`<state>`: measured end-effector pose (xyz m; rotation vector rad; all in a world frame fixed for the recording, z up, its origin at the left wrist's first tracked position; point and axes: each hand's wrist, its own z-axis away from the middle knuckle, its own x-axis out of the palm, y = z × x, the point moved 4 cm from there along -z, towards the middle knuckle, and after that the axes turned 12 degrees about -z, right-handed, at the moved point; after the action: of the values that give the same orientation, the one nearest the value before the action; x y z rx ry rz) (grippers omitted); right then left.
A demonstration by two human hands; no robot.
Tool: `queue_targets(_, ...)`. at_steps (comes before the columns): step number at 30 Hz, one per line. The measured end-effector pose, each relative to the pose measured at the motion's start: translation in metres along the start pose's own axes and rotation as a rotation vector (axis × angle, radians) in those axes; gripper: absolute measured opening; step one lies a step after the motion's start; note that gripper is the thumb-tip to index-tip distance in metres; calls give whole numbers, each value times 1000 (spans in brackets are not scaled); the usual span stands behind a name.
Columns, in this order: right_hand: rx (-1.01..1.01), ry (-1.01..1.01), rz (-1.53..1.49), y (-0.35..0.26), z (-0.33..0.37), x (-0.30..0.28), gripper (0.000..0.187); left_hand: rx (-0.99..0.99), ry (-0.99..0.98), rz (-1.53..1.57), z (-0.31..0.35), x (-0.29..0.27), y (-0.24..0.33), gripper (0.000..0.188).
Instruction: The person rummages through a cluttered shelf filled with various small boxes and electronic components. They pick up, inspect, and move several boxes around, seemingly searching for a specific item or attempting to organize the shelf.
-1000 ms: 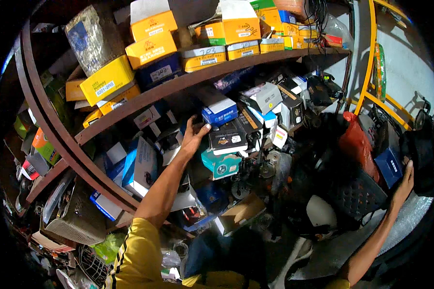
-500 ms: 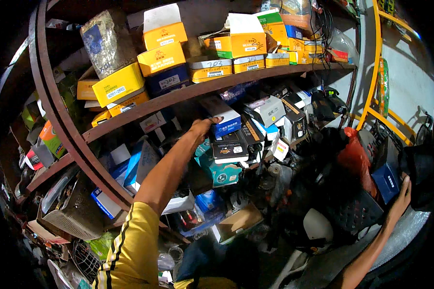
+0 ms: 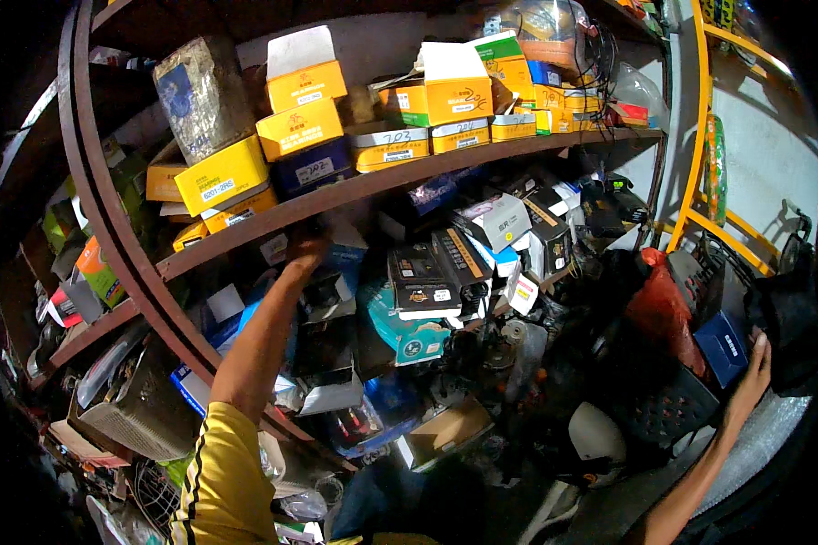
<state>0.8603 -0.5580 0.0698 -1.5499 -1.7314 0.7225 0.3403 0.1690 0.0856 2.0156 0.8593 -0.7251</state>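
Note:
My left hand (image 3: 307, 252) reaches in under the upper shelf's edge, in shadow and blurred. Beside its fingers is a blue-and-white cardboard box (image 3: 344, 262), which the hand appears to grip; the fingertips are hard to see. Below lies an open dark box (image 3: 323, 350) with a pale flap. Black boxes (image 3: 423, 277) rest on a teal box (image 3: 409, 331) to the right. Far right, my right hand (image 3: 753, 374) has its fingers stretched up against the side of a dark blue box (image 3: 723, 343), next to a black object.
Yellow bearing boxes (image 3: 300, 127) line the upper shelf (image 3: 409, 168). A brown upright post (image 3: 123, 218) stands left of my arm. More cartons (image 3: 500, 222) crowd the lower shelf. At right are a red plastic bag (image 3: 661, 300), a black crate (image 3: 668, 400) and a yellow frame (image 3: 691, 136).
My left hand has moved left and deeper under the shelf, and the blue-and-white box has left the top of the black boxes with it. My right hand stays nearly in place.

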Motion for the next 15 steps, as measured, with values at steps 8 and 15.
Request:
queue_targets(8,7,39,29,-6,2,-22,58,381,0,-642,24,4,79,63)
queue_targets(15,-15,-65,-60,11,-7,20,57,614,-335,-1039,-68,119,-43,66)
